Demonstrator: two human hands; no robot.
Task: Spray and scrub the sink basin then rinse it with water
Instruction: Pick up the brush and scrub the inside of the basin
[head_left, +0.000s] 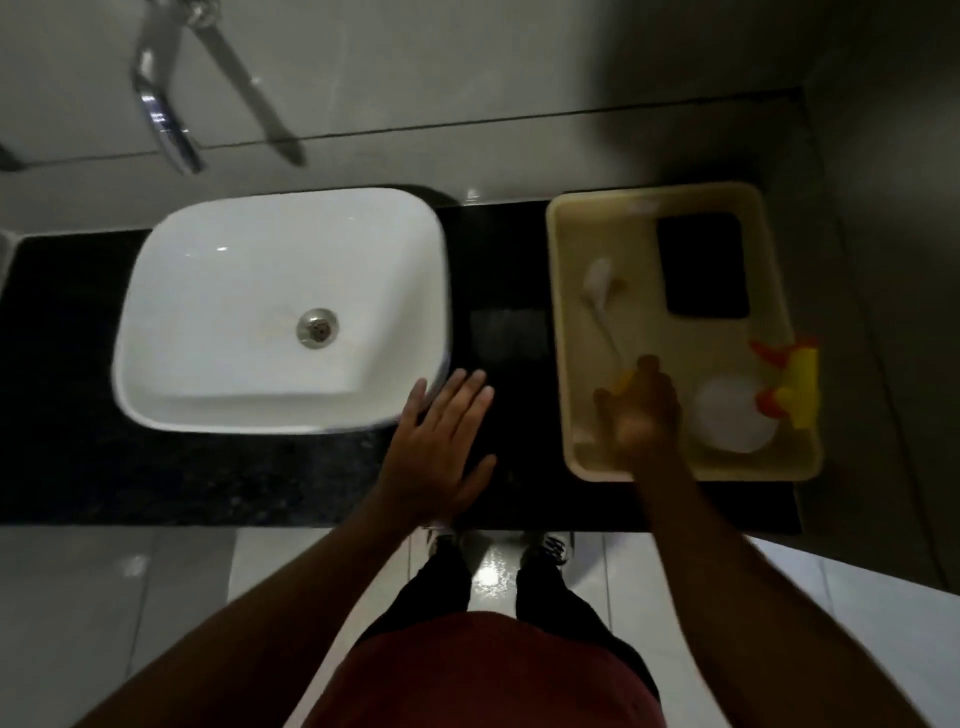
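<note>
Top-down head view, dim light, some motion blur. White sink basin (280, 306) sits on the dark stone surface (182, 478), left of centre; metal drain (317, 326) in its floor. Basin looks dry and bare inside. Chrome tap (163, 109) mounted on the wall above it, spout hanging over the back rim area.

Left hand (441, 447) is flat and palm-down on the dark surface just beside the basin's near right corner, fingers (457, 395) spread apart and straight, holding nothing. Index-side fingertip lies right at the basin rim; cannot tell if it touches.

Right hand (641, 410) is reaching into the beige tray (558, 291) on the right end of the surface, at the tray's near left part. Hand is blurred; fingers curl down around something yellow under them, but cannot tell if they are clamped on it or just over it.

In the tray: a spray bottle (735, 415) with a whitish body and yellow-and-orange trigger head, lying at the near right corner, just beside the right hand. A black rectangular pad (704, 265) at the far right part. A white brush-like item (600, 291) with a thin handle at the left, its handle running toward the right hand.

A dark rectangular thing (509, 332) lies on the surface between basin and tray, hard to make out.

Below: red shirt, dark trousers, shoes on glossy white floor tiles (156, 597).
</note>
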